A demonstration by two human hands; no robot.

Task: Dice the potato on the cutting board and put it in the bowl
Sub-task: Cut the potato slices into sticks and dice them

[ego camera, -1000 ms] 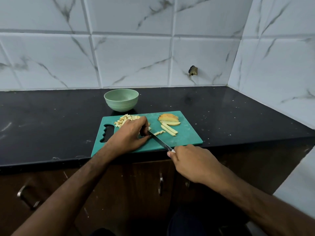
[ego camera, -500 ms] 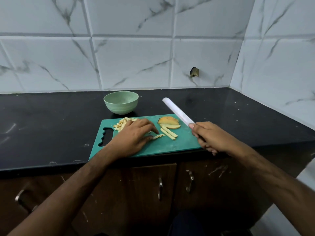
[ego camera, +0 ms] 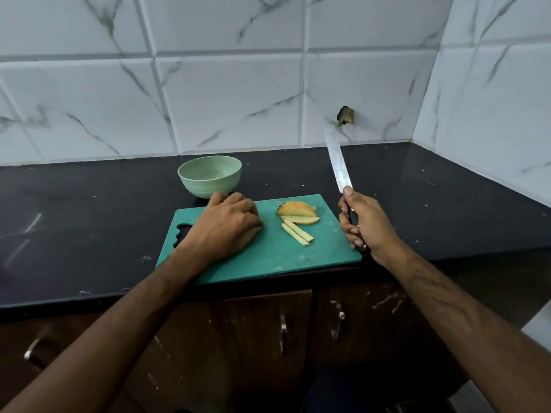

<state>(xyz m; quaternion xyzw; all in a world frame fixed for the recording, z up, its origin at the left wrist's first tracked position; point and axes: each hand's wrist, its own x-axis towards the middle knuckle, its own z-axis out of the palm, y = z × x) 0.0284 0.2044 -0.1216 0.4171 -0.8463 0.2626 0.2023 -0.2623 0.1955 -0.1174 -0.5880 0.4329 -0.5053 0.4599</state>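
Observation:
A teal cutting board (ego camera: 283, 257) lies at the front edge of the black counter. My left hand (ego camera: 228, 231) rests on its far left part with fingers curled down over the spot where the diced potato pile lay; the dice are hidden under it. Skin-on potato slices (ego camera: 298, 211) and two cut potato sticks (ego camera: 296, 232) lie on the board's right half. Just off the board's right edge, my right hand (ego camera: 362, 222) grips the black handle of a knife (ego camera: 338, 162), blade pointing up and away. The pale green bowl (ego camera: 208, 175) stands just behind the board's left corner.
The black counter (ego camera: 89, 222) runs to a tiled wall behind and a tiled side wall (ego camera: 492, 114) on the right. Brown cabinet doors with metal handles (ego camera: 283, 332) sit below the counter's front edge.
My right hand lifted the knife off the board and swung it to the right, blade now upright. My left hand slid back and left over the diced pile, covering it.

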